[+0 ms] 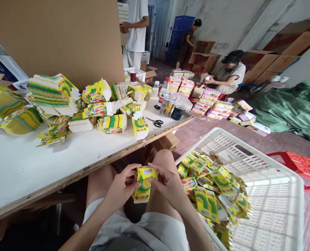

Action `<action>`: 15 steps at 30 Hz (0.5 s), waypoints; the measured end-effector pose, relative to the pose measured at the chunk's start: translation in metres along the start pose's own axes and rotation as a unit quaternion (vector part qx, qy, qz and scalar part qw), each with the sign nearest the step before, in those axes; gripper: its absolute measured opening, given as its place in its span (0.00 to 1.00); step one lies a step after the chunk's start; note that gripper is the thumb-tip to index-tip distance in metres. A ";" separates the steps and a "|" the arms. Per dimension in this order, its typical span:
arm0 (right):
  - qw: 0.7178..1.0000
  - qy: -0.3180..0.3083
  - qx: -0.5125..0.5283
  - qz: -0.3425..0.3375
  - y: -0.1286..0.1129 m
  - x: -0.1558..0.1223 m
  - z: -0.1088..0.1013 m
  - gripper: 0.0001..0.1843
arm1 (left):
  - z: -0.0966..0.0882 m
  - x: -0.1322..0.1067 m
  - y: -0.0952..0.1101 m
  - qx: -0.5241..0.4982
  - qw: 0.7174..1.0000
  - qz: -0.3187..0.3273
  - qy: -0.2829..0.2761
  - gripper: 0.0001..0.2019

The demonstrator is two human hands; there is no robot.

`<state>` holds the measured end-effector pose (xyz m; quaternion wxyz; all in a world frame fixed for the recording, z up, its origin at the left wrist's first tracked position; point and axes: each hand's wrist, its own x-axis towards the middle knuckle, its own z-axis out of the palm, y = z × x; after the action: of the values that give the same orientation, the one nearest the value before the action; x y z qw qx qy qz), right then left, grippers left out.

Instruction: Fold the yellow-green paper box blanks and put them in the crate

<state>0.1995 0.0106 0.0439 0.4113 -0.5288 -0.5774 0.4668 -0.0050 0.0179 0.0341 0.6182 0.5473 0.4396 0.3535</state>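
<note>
"Where's that yellow-and-green carton (144, 190)?"

"Held up in front of the worker's bare thighs (100, 184), past the table's edge, with its barcode panel at the top end."

"And the fingers?"

"Those of the left hand (125, 181) are clamped on the carton's left side, thumb on the printed front. The right hand (169, 183) grips the upper right corner, thumb against the front too. I can't make out the fingertips behind it."

"What's that beside the right leg?"

"A white plastic crate (293, 184), with a heap of small yellow-and-green packs (207, 204) inside. A red stool (303, 167) stands just past it."

"And on the white worktable (73, 157)?"

"Bundles of yellow-and-green cartons (51, 94), mostly toward the left and back. Black-handled scissors (158, 122) lie near the front edge, a dark mug (178, 112) stands by the right corner, and there's a red-capped bottle (165, 89) behind."

"Anyone across the room?"

"A seated co-worker (232, 76), beside stacked pink boxes (209, 99)."
</note>
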 end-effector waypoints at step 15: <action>0.981 0.004 -0.196 -0.016 -0.001 0.011 0.012 0.20 | 0.003 0.001 0.012 -0.063 0.998 -0.014 -0.001 0.25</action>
<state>0.1862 0.0204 0.0416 0.3096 -0.5919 -0.6639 0.3361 -0.0017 0.0194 0.0462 0.6569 0.5015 0.4234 0.3710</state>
